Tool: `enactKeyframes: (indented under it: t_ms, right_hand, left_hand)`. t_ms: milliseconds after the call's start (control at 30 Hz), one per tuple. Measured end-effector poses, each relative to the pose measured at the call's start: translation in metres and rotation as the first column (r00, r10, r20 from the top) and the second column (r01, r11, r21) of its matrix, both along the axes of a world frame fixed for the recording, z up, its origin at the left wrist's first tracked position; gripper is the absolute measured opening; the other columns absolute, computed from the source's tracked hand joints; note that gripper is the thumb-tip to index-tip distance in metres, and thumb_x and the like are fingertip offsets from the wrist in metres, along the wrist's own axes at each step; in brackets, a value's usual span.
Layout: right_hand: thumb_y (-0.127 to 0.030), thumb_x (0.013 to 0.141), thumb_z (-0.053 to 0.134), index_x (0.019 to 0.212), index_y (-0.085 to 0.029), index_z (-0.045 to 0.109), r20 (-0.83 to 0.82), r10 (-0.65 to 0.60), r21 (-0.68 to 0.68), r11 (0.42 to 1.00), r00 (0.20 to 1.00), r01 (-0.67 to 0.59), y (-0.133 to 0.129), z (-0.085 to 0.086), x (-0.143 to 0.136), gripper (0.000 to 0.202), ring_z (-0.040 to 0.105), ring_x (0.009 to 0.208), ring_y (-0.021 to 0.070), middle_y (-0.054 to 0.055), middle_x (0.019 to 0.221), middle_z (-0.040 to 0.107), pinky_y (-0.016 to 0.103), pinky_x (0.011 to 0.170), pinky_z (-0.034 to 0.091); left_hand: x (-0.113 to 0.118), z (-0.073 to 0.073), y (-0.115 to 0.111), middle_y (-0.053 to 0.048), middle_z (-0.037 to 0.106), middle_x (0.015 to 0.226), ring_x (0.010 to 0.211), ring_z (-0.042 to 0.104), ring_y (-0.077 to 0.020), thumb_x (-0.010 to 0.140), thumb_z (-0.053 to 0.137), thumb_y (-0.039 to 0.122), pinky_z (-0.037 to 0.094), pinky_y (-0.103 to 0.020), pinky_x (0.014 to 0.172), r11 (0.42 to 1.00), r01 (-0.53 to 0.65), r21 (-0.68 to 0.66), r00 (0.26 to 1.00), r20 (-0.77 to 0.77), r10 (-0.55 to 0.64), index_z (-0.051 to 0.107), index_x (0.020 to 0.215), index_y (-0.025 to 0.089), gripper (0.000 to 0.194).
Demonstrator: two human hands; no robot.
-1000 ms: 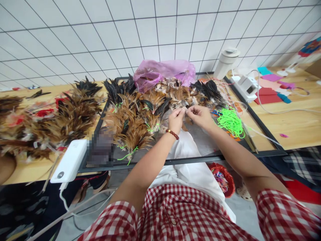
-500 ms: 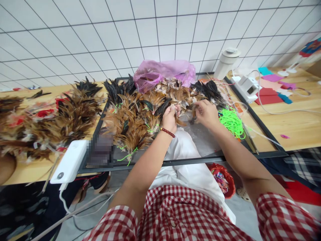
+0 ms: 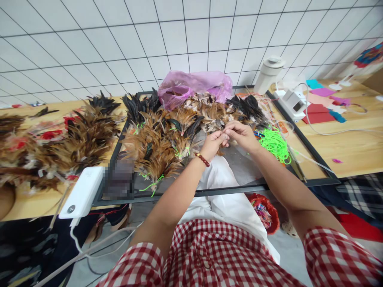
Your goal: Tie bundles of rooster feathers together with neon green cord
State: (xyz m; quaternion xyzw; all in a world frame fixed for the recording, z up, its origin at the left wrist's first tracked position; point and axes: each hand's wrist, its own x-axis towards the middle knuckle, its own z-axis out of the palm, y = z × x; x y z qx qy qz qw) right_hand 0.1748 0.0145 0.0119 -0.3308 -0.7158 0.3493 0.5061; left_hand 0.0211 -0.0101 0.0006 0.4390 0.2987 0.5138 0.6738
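Note:
My left hand (image 3: 213,144), with a red bead bracelet (image 3: 202,159) at the wrist, is closed in a pinch over the tray. A brown feather (image 3: 220,152) pokes out below its fingers. Touching it fingertip to fingertip is my right hand (image 3: 241,136), also closed; what it pinches is hidden. Bunches of brown feathers (image 3: 160,137), some tied with green cord, lie left of my hands. Black feathers (image 3: 247,107) and a pile of loose feathers (image 3: 211,113) are behind them. A tangle of bright green cord (image 3: 273,146) sits right of my right hand.
The black-rimmed tray (image 3: 230,190) rests partly over my lap. A pink plastic bag (image 3: 196,85) and a white bottle (image 3: 269,75) stand at the back. Left are a white power bank (image 3: 81,193) and more feathers (image 3: 89,135); a red basket (image 3: 273,225) is below.
My right hand has moved left and my left hand slightly right, so their fingertips now meet. They were apart before, with a brown tuft at the right fingers.

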Motion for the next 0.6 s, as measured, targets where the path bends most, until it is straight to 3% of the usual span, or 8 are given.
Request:
enactKeyframes:
  t_ms: [167,333,400,500,600]
  right_hand:
    - [-0.062,0.091,0.068,0.075,-0.024,0.066,0.064,-0.099,0.1,0.991,0.993,0.092,0.002,-0.003,-0.005,0.041,0.061,0.078,0.0195,0.004,0.08,0.064,0.038,0.078,0.054]
    - [-0.038,0.087,0.071,0.098,-0.022,0.072,0.138,-0.314,0.103,0.948,0.939,0.302,0.018,-0.005,0.02,0.019,0.06,0.074,0.0176,0.003,0.086,0.067,0.034,0.071,0.051]
    - [-0.027,0.083,0.071,0.093,-0.02,0.074,0.272,-0.362,0.144,0.931,0.892,0.334,0.021,-0.004,0.035,0.012,0.059,0.073,0.0178,0.004,0.085,0.068,0.035,0.072,0.049]
    - [-0.022,0.084,0.071,0.083,-0.018,0.075,0.442,-0.297,0.137,0.955,0.846,0.264,0.019,-0.004,0.039,0.007,0.059,0.072,0.0179,0.007,0.081,0.07,0.035,0.073,0.048]
    - [-0.03,0.084,0.074,0.097,-0.016,0.078,0.465,-0.205,0.093,0.979,0.861,0.183,0.01,-0.011,0.018,0.019,0.061,0.074,0.0184,0.009,0.09,0.073,0.034,0.073,0.05]
  left_hand:
    - [0.002,0.001,-0.001,0.005,0.05,0.056,0.055,0.052,-0.0076,0.089,0.076,0.038,0.042,-0.022,0.061,0.998,-0.053,-0.039,0.997,-0.053,0.051,0.062,0.068,0.015,0.034]
    - [-0.004,-0.002,0.007,0.007,0.042,0.052,0.051,0.048,-0.0068,0.091,0.074,0.036,0.037,-0.02,0.057,0.951,-0.292,-0.101,0.956,-0.057,0.287,0.059,0.066,0.017,0.034]
    - [-0.007,-0.002,0.01,0.007,0.041,0.051,0.05,0.047,-0.0067,0.092,0.072,0.035,0.036,-0.02,0.057,0.923,-0.363,-0.129,0.932,-0.031,0.362,0.058,0.066,0.018,0.035]
    - [-0.01,0.0,0.011,0.007,0.042,0.052,0.05,0.047,-0.0066,0.094,0.07,0.035,0.037,-0.021,0.058,0.907,-0.396,-0.145,0.917,-0.007,0.399,0.058,0.065,0.018,0.036]
    - [-0.008,0.001,0.01,0.007,0.041,0.052,0.05,0.046,-0.0069,0.094,0.07,0.032,0.037,-0.021,0.058,0.91,-0.385,-0.152,0.92,0.013,0.391,0.058,0.064,0.018,0.035]
